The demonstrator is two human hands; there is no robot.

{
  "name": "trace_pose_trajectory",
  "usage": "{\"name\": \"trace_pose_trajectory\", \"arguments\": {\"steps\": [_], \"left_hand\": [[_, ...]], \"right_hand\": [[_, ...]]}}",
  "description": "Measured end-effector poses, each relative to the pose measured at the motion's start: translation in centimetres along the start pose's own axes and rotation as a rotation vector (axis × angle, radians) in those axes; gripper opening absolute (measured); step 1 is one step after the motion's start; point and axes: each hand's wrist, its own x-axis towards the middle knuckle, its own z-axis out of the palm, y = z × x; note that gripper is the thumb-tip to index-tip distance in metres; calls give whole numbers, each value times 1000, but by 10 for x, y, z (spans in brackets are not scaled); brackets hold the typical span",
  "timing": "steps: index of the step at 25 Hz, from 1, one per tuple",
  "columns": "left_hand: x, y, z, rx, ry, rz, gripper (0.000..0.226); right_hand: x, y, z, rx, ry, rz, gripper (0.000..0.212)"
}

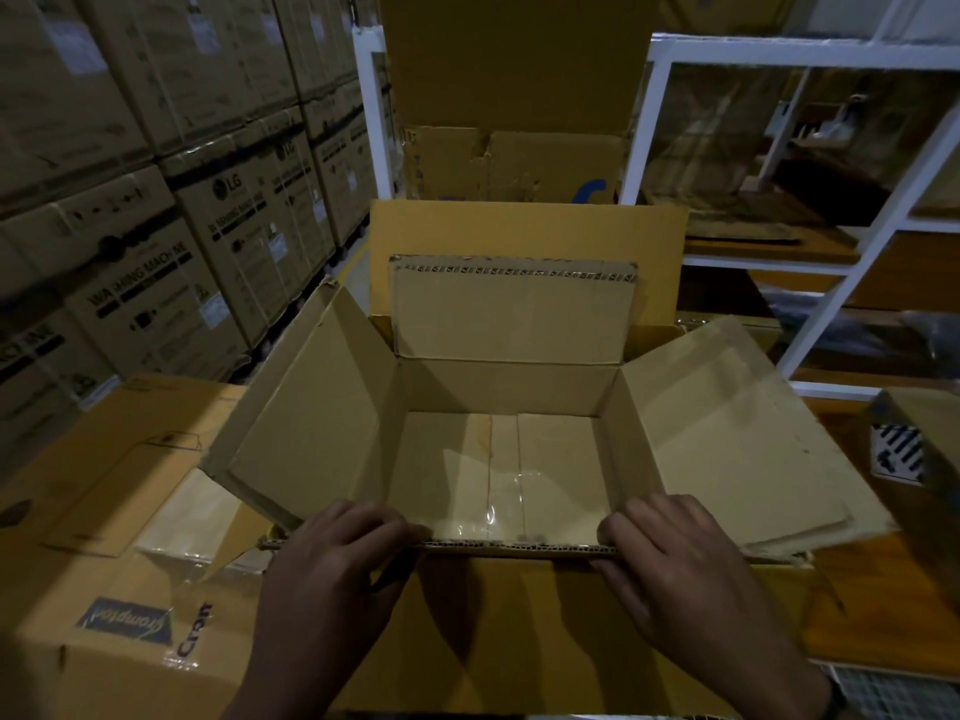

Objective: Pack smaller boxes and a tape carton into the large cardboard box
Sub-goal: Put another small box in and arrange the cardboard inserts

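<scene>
The large cardboard box stands open in front of me, all its flaps spread outward. Inside I see only its bare bottom with a taped centre seam. My left hand grips the near flap's edge at the left, fingers curled over it. My right hand grips the same edge at the right. No smaller boxes or tape carton can be made out in the dim light.
A closed Crompton carton lies at my left. Stacked washing machine cartons fill the left wall. A white metal rack with cardboard on its shelves stands behind and to the right. Another box corner shows at the right edge.
</scene>
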Motion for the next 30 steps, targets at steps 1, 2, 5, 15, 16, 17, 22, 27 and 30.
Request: {"name": "trace_pose_trajectory", "arguments": {"steps": [1,2,5,15,16,17,22,27,30], "left_hand": [[-2,0,1,-3,5,0,22],[-3,0,1,-5,8,2,22],[-7,-1,3,-3,10,4,21],[9,6,-5,13,-30,-18,44],[10,7,-5,6,-26,-20,47],[11,9,-5,-2,-24,-20,50],[17,14,-7,-20,-44,-10,56],[24,18,-11,-16,-23,-5,60],[26,21,-13,-14,0,-8,63]], "right_hand": [[-1,0,1,1,3,-4,10],[-3,-1,2,3,3,-5,11],[-4,-1,4,0,-2,7,10],[5,-8,-8,20,-86,149,27],[6,-9,-7,9,-93,157,29],[6,-10,-7,-4,-100,165,33],[8,-12,-8,-21,-103,175,46],[11,-12,-9,-3,-87,178,51],[14,-13,-10,18,-68,188,52]]}}
